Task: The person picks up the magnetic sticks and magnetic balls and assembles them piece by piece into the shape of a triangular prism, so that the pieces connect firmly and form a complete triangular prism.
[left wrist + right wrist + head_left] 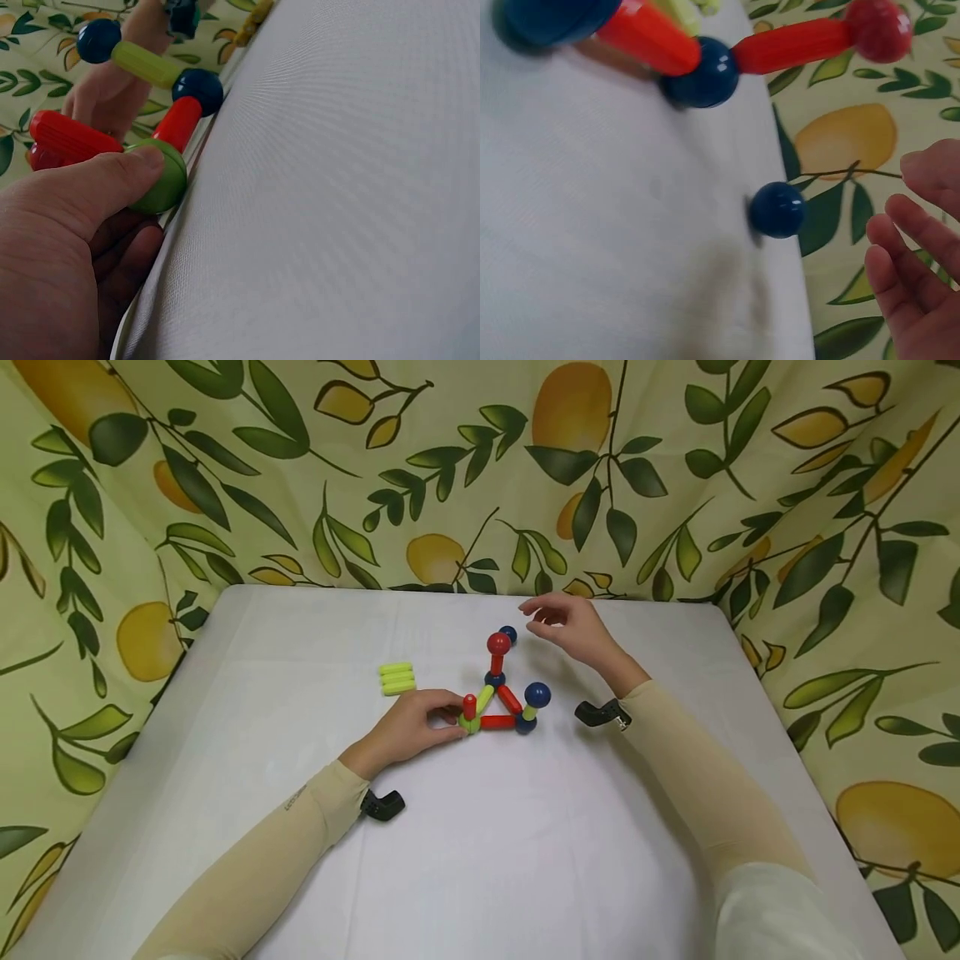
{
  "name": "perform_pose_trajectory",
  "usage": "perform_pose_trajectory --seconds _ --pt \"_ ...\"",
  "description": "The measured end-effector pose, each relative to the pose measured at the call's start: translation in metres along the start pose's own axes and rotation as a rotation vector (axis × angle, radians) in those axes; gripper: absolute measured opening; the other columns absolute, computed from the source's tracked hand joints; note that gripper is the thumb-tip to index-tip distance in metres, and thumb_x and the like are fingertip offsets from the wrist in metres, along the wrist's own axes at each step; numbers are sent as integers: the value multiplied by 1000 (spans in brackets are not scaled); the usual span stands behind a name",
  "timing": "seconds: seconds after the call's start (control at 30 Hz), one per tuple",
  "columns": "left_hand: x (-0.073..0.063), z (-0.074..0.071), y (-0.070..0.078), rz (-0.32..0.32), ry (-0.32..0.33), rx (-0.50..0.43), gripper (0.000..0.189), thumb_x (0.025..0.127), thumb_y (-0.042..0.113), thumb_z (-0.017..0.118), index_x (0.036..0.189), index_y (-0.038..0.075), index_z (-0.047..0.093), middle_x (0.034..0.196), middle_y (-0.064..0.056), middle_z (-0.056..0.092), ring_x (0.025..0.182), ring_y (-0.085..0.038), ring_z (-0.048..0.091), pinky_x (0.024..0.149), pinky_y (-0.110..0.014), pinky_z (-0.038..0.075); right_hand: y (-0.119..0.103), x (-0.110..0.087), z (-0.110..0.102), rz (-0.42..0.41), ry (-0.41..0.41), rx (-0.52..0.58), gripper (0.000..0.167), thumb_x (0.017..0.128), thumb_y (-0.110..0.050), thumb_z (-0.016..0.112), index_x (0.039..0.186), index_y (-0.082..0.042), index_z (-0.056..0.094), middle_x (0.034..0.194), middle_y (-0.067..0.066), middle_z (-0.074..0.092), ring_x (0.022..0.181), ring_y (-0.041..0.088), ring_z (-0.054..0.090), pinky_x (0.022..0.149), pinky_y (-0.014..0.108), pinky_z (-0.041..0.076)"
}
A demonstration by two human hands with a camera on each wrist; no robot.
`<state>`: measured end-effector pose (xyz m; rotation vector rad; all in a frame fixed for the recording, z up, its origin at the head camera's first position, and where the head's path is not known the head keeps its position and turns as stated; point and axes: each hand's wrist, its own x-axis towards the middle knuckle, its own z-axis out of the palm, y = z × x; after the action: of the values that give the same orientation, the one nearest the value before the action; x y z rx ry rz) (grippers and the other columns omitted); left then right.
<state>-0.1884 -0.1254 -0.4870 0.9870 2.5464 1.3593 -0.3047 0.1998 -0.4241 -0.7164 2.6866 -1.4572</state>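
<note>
Frame (509, 699): one green ball (470, 725), dark blue corner balls (526, 724), red rods (497, 722) and lime-yellow rods (485, 697), plus a red top ball (498, 643) and a blue top ball (537, 695). Off the frame, a single loose ball (509, 634), dark blue, and three loose rods (397, 678), all lime yellow. Worktop (465, 843) plain white; forearm sleeves (262, 860) beige, left one marked with small dark lettering; wrist devices (384, 807) black; curtain (450, 460) cream, printed with orange-yellow fruit, green leaves, dark stems.

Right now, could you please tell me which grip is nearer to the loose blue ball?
Right: the right grip hovers beside the loose blue ball, apart from it, while the left grip is farther off, holding the green ball.
</note>
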Motion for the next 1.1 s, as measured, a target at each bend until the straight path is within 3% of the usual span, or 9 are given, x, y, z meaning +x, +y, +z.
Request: perform_pose_trajectory --seconds 0.17,0.53,0.9,1.1 --pt "0 -1 2 2 -2 6 37 92 15 90 127 9 78 116 2 77 100 -11 70 93 -33 59 12 11 14 32 -56 -58 32 99 -7 77 132 -9 76 129 11 72 107 25 66 98 44 54" --pt "1 -2 3 7 -1 11 37 92 16 90 127 9 78 116 1 77 100 -11 70 93 -34 59 29 17 28 71 -159 -199 40 98 -10 80 137 -15 75 126 6 70 104 27 63 91 43 56" --pt "1 0 2 20 -1 6 37 92 16 90 127 9 78 116 2 77 99 -10 70 92 -33 59 34 16 33 120 -139 -195 40 97 -15 83 136 -9 75 121 8 71 106 27 63 97 42 56" --pt "2 -1 -1 17 0 7 38 92 16 91 127 10 78 116 2 76 99 -11 70 92 -33 59 23 8 22 83 -84 -153 35 97 -15 80 131 -6 77 117 9 74 100 26 66 94 41 57"
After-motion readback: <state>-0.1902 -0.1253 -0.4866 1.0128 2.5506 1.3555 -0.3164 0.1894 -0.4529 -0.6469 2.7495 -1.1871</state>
